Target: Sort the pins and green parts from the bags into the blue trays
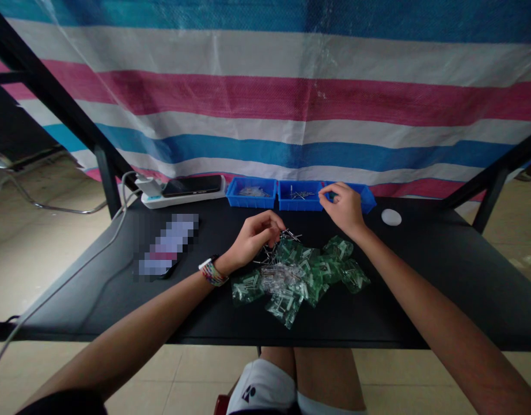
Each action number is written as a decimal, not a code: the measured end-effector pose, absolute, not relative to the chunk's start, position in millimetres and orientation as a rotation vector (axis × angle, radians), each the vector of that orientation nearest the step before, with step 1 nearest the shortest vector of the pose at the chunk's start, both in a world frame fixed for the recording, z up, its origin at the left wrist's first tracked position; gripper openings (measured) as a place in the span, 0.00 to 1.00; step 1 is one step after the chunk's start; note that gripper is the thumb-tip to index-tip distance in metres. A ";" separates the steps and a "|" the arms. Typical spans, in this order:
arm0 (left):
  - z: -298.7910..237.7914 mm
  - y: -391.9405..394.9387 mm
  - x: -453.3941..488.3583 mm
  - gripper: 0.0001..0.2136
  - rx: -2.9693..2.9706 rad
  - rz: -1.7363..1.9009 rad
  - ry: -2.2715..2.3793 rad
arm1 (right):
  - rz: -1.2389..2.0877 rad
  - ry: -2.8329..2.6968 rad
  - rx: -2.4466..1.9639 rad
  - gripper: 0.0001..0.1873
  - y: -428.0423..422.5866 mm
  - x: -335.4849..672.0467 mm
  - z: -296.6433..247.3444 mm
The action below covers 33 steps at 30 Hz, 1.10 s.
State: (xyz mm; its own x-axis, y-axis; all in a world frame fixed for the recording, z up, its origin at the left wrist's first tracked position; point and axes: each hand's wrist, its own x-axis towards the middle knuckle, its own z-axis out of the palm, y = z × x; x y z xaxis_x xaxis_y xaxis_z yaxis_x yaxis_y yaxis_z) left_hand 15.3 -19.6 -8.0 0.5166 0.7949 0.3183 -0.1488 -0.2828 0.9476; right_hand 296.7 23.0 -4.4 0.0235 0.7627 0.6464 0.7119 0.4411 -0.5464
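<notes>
My left hand (259, 235) is curled closed over the middle of the table, with thin silver metal pins (291, 235) sticking out at its fingertips. More loose pins (265, 255) lie under and beside that hand. Right in front of it is a heap of small clear-green plastic packets (321, 270) with pins and pale pieces inside. A clearer, whitish bunch of packets (283, 279) lies in the heap's middle. My right hand (344, 208) is at the right blue bin (367, 199), thumb and forefinger pinched together; anything between them is too small to make out.
The middle blue bin (300, 205) holds metal pins, the left blue bin (251, 202) small clear pieces. Left of them, a dark phone (192, 185) rests on a white power strip (183, 200) with a cable. A blurred-screen phone (168, 245) and a white round object (391, 217) lie on the black table (442, 276).
</notes>
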 end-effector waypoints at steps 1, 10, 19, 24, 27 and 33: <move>-8.3 -19.2 15.4 0.06 1.593 1.027 0.562 | 0.093 -1.710 -1.289 0.05 15.5 294.2 -4.4; -9.0 -13.0 14.6 0.06 1.578 1.097 0.624 | 0.591 -2.236 -1.162 0.06 -78.1 237.3 10.6; -9.5 -12.0 14.6 0.07 1.568 1.096 0.650 | 0.425 -2.488 -1.270 0.14 -110.3 201.9 8.0; -8.6 -13.8 15.6 0.08 1.550 1.068 0.638 | 0.506 -2.434 -1.255 0.09 -108.2 202.8 8.0; -9.0 -13.2 15.4 0.08 1.553 1.047 0.632 | 0.549 -2.365 -1.162 0.06 -106.0 205.0 7.9; -9.0 -10.9 12.1 0.13 1.606 0.980 0.612 | 0.805 -1.973 -1.055 0.04 -81.0 216.5 2.7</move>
State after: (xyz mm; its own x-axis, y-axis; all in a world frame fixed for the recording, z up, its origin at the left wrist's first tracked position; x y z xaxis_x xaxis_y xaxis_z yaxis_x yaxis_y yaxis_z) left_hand 12.1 -10.9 -9.0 0.5238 0.8053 0.2776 -0.1043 -0.2628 0.9592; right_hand 216.5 -81.0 2.7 -0.3831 0.8682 0.3154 0.3996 0.4636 -0.7908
